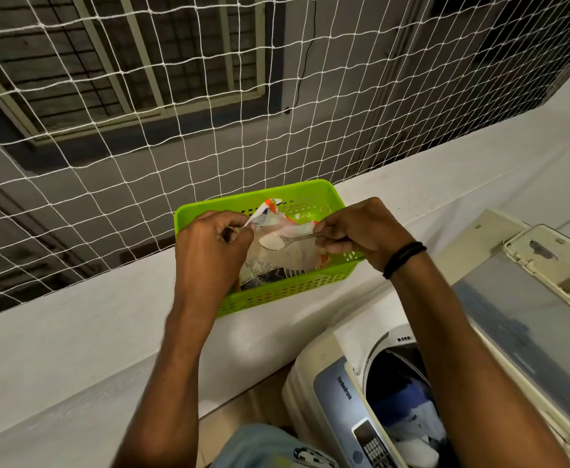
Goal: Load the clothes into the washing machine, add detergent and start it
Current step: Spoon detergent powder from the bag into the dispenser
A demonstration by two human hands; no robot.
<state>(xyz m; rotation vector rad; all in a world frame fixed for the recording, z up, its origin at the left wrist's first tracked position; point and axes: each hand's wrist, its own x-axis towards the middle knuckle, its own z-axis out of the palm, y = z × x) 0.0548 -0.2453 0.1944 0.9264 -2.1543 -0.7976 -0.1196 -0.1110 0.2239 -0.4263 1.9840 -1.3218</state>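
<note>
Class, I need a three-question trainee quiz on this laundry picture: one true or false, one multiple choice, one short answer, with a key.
1. True or false: the washing machine lid is shut.
2. The spoon is held by: A) the left hand B) the right hand C) neither.
3. What does the detergent packet sit in?

Key
1. False: the lid is up and clothes show in the drum.
2. B; the spoon carries white powder.
3. The green basket on the ledge.
</note>
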